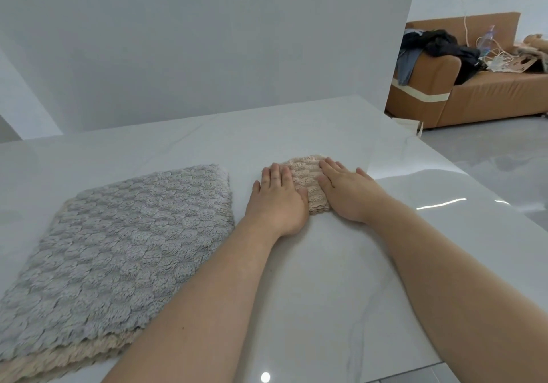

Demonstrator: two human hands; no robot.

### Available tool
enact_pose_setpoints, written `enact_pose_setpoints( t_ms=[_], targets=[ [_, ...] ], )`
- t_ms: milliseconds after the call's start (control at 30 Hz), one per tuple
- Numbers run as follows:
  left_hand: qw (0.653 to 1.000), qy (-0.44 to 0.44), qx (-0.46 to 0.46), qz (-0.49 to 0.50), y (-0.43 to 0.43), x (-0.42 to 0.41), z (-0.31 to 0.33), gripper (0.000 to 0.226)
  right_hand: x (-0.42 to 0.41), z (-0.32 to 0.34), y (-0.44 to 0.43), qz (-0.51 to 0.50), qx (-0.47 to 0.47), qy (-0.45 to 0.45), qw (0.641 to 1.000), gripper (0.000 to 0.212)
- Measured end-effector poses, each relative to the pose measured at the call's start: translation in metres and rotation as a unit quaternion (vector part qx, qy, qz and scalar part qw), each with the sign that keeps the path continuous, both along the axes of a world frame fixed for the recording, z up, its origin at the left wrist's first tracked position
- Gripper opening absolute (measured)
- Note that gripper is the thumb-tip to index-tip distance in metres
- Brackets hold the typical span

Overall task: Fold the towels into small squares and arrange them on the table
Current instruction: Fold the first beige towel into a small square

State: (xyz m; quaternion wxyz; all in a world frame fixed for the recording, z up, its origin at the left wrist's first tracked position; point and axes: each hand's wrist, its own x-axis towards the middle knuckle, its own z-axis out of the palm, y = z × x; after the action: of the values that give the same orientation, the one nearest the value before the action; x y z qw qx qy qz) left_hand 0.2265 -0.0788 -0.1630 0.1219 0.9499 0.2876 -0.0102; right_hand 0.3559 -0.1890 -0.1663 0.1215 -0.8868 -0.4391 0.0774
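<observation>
A small folded beige towel [307, 176] lies on the white marble table [341, 278] right of centre. My left hand [278, 197] lies flat on its left side with straight fingers. My right hand [345, 186] presses flat on its right side, so only a middle strip of the towel shows. To the left lies a stack of unfolded towels: a grey towel [118, 234] on top, and a beige towel [89, 350] beneath it, seen only at the near edge.
The table's right edge runs diagonally near my right forearm; grey floor lies beyond. A white wall stands behind the table. A brown sofa [480, 91] with dark clothes and cables sits at the far right.
</observation>
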Motion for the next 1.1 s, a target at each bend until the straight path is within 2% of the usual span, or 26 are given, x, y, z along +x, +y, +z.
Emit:
enact_pose_setpoints(
  t_ms=[100,200,300,367,433,533,800,900,1100],
  targets=[
    [1.0,0.009,-0.009,-0.002,0.0,0.001,0.004,0.069,-0.005,0.002,-0.002,-0.007,0.015,-0.005,1.0,0.056],
    [1.0,-0.012,0.003,0.005,-0.007,-0.006,0.007,0.069,-0.009,0.005,-0.009,-0.009,0.092,-0.017,0.996,0.051],
    [0.998,-0.033,0.055,-0.016,-0.022,-0.019,0.015,0.07,-0.011,0.01,-0.018,-0.024,0.188,-0.098,0.977,0.04],
    [0.992,-0.024,0.11,-0.062,-0.03,-0.027,0.023,0.065,-0.013,0.013,-0.021,-0.026,0.211,-0.11,0.971,0.033],
    [0.981,0.03,0.159,-0.11,-0.033,-0.032,0.025,0.064,-0.015,0.014,-0.019,-0.013,0.185,-0.098,0.978,0.033],
    [0.974,0.076,0.172,-0.128,-0.029,-0.031,0.022,0.064,-0.015,0.007,-0.015,0.004,0.15,-0.083,0.985,0.036],
    [0.964,0.091,0.195,-0.154,-0.009,0.009,0.022,0.063,0.008,0.004,0.001,-0.031,0.089,-0.085,0.992,0.046],
    [0.965,0.079,0.189,-0.163,0.002,0.035,0.022,0.062,0.03,0.007,0.012,-0.057,0.069,-0.09,0.992,0.043],
    [0.971,0.051,0.171,-0.156,0.019,0.088,0.018,0.06,0.085,0.007,0.037,-0.098,0.093,-0.067,0.989,0.048]
  ],
)
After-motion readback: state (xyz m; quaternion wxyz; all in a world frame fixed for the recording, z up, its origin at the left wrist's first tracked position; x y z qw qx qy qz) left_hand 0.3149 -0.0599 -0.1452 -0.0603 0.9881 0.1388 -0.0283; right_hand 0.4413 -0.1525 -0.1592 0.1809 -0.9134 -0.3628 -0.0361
